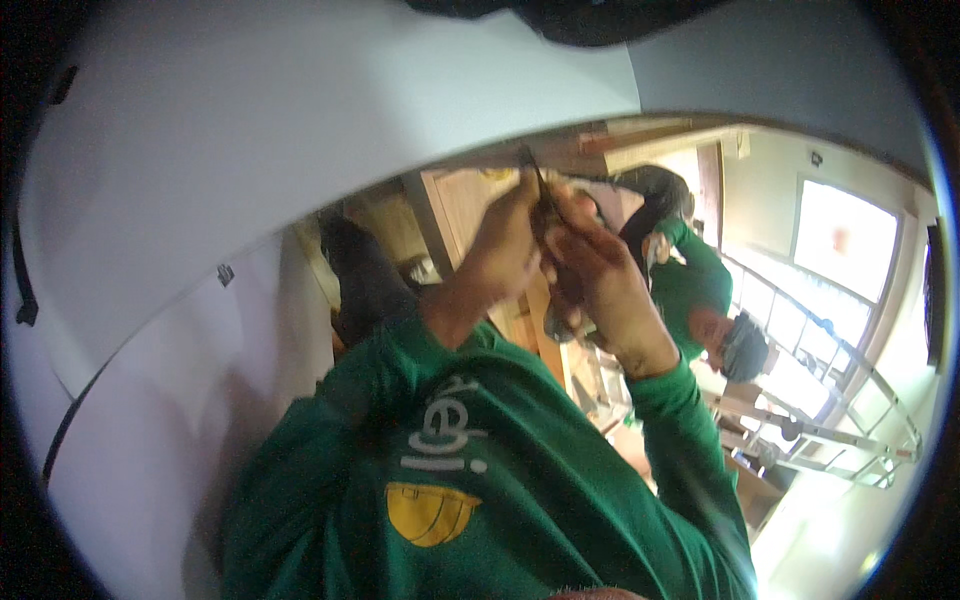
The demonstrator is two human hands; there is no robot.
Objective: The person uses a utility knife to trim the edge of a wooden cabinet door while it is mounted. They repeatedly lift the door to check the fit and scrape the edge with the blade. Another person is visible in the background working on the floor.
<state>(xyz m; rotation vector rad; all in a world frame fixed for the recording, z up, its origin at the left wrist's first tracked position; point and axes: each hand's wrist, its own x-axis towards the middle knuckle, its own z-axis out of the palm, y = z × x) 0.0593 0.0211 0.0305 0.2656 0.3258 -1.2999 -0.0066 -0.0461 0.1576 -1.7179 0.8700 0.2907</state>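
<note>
My left hand (492, 250) is raised to the lower edge of a pale grey panel (280, 120), its fingers closed around a thin dark object (532, 165), possibly a tool, pointing up at the panel's edge. Close beside it, my right hand (598, 275) is closed on the same dark object, fingers curled. The hands overlap, hiding much of what they hold. A dark strip of wood (569, 138) runs just under the panel edge.
A co-worker in a green top (690, 290) is at the right, near an aluminium ladder (850, 440) and a bright window (840, 240). A white surface (170, 420) fills the lower left. Light wooden boards (450, 200) show behind my hands.
</note>
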